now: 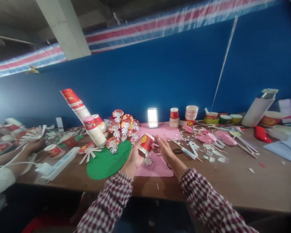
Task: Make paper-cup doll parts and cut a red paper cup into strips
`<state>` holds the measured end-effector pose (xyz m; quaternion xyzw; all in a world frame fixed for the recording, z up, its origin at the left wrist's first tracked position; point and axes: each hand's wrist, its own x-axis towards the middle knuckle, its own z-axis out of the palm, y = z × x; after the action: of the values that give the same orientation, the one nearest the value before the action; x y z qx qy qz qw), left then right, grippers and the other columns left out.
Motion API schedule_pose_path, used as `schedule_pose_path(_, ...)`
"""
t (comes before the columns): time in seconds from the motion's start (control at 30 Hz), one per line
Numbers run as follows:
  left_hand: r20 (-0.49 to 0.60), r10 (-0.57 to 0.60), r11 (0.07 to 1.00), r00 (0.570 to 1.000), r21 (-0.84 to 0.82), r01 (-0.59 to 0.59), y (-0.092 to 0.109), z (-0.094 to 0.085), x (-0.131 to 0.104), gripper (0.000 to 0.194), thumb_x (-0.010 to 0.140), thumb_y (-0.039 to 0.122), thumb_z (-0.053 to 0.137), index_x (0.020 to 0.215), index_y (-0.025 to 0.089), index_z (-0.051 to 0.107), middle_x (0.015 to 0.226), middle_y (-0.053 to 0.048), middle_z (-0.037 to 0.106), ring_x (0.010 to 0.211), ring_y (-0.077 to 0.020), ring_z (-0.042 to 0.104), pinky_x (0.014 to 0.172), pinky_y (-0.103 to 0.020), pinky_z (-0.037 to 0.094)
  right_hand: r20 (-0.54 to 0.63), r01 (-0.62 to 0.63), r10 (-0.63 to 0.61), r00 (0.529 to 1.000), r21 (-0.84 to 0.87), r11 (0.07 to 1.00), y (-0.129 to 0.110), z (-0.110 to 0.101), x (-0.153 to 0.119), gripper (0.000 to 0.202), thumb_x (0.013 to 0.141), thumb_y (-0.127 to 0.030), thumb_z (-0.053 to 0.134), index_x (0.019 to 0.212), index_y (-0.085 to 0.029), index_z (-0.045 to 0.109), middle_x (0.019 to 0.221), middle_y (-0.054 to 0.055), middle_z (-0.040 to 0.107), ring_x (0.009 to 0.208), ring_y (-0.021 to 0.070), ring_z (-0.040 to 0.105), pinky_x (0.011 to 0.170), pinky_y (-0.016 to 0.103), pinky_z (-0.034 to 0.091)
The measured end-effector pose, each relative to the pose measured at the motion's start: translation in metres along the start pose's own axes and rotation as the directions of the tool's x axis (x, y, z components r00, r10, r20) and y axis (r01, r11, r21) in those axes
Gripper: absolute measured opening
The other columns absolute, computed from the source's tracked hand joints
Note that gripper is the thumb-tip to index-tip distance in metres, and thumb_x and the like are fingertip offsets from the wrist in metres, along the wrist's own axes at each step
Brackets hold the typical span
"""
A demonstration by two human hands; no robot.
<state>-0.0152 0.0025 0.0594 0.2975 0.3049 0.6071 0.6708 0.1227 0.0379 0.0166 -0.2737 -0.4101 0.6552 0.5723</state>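
A red paper cup (146, 144) with a yellow print lies tilted in my left hand (135, 156), whose fingers are wrapped round it. My right hand (165, 149) is just right of the cup with its fingers bent together; whether they hold anything is too small to tell. Under both hands lies pink paper (157, 170) with a pale cut-out on it. A green oval sheet (109, 161) is to the left, with cut paper-cup figures (115, 127) at its back edge. Black-handled scissors (177, 151) rest right of my right hand.
Leaning cup stacks (94, 129) stand left, shorter stacks (191, 113) at the back right. A white power strip (60, 163) and another person's hand (35, 145) are at the left. Paper scraps (212, 155), a red stapler-like object (262, 134) and a flask (258, 110) are right.
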Motion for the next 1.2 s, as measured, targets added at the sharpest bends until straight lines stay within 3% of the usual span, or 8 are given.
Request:
schedule_pose_path(0.27,0.187,-0.071,0.996,0.980,0.059,0.061,0.001,0.002,-0.007,0.071,0.082,0.067,0.037,0.120,0.011,0.054,0.121,-0.017,0.060,0.108,-0.0281,0.058,0.091,-0.044,0.046,0.235,-0.143,0.140,0.962,-0.008,0.990,-0.007,0.005,-0.009,0.053,0.074,-0.066,0.057,0.100,-0.020,0.064,0.082,0.005,0.069,0.074,0.0182,0.064,0.068,0.031,0.049)
schedule_pose_path(0.53,0.077,-0.092,0.921,0.993,0.386,0.056,0.006,-0.038,-0.001,0.060,0.080,0.065,0.046,0.109,0.014,0.061,0.107,-0.015,0.066,0.095,-0.0229,0.064,0.086,-0.039,0.049,-0.012,-0.058,0.060,0.998,0.090,0.994,-0.011,-0.004,0.005,0.047,0.071,-0.064,0.061,0.090,-0.021,0.065,0.083,0.004,0.071,0.075,0.0185,0.064,0.063,0.029,0.049)
schedule_pose_path(0.63,0.037,0.076,0.628,0.996,0.774,-0.077,0.009,-0.062,0.002,0.049,0.075,0.052,0.061,0.105,0.014,0.063,0.099,-0.013,0.069,0.087,-0.0222,0.065,0.081,-0.036,0.049,-0.103,-0.048,0.071,0.992,0.213,0.976,-0.018,-0.008,0.009,0.046,0.072,-0.064,0.060,0.086,-0.021,0.063,0.080,0.003,0.070,0.071,0.0166,0.063,0.059,0.027,0.049)
schedule_pose_path(0.7,0.166,0.128,0.312,0.978,0.929,-0.199,0.012,-0.073,0.003,0.040,0.074,0.046,0.063,0.099,0.016,0.067,0.099,-0.013,0.069,0.091,-0.0243,0.064,0.083,-0.036,0.047,-0.117,-0.055,0.086,0.989,0.243,0.968,-0.021,-0.009,0.009,0.044,0.074,-0.064,0.058,0.084,-0.021,0.062,0.077,0.003,0.070,0.069,0.0166,0.063,0.058,0.027,0.049)
schedule_pose_path(0.77,0.309,0.056,0.052,0.949,0.949,-0.312,0.014,-0.078,0.003,0.033,0.072,0.041,0.065,0.095,0.018,0.069,0.098,-0.012,0.069,0.093,-0.0254,0.064,0.085,-0.035,0.046,-0.108,-0.074,0.104,0.989,0.253,0.965,-0.022,-0.009,0.007,0.042,0.074,-0.062,0.058,0.082,-0.021,0.062,0.075,0.003,0.069,0.067,0.0168,0.063,0.056,0.027,0.048)
schedule_pose_path(0.93,0.407,-0.071,-0.240,0.911,0.879,-0.412,0.012,-0.072,0.000,0.025,0.071,0.025,0.063,0.094,0.018,0.069,0.101,-0.013,0.067,0.095,-0.0259,0.062,0.087,-0.034,0.044,-0.082,-0.106,0.133,0.988,0.276,0.955,-0.021,-0.009,0.006,0.040,0.072,-0.059,0.063,0.085,-0.021,0.063,0.071,0.001,0.068,0.060,0.0155,0.061,0.052,0.027,0.047)
schedule_pose_path(1.03,0.370,-0.070,-0.276,0.926,0.885,-0.375,0.010,-0.069,-0.001,0.023,0.072,0.022,0.059,0.093,0.018,0.068,0.094,-0.013,0.068,0.090,-0.0265,0.062,0.082,-0.035,0.045,-0.082,-0.096,0.122,0.989,0.270,0.958,-0.021,-0.010,0.008,0.041,0.074,-0.061,0.060,0.085,-0.021,0.063,0.070,0.001,0.068,0.060,0.0156,0.061,0.054,0.027,0.047)
schedule_pose_path(1.2,0.316,-0.069,-0.071,0.946,0.944,-0.321,0.022,-0.072,0.005,0.024,0.073,0.017,0.052,0.087,0.020,0.070,0.086,-0.008,0.072,0.077,-0.0211,0.065,0.073,-0.029,0.046,-0.071,-0.108,0.130,0.989,0.261,0.959,-0.022,-0.010,0.008,0.042,0.076,-0.062,0.057,0.084,-0.021,0.062,0.068,0.002,0.067,0.057,0.0157,0.059,0.051,0.027,0.046)
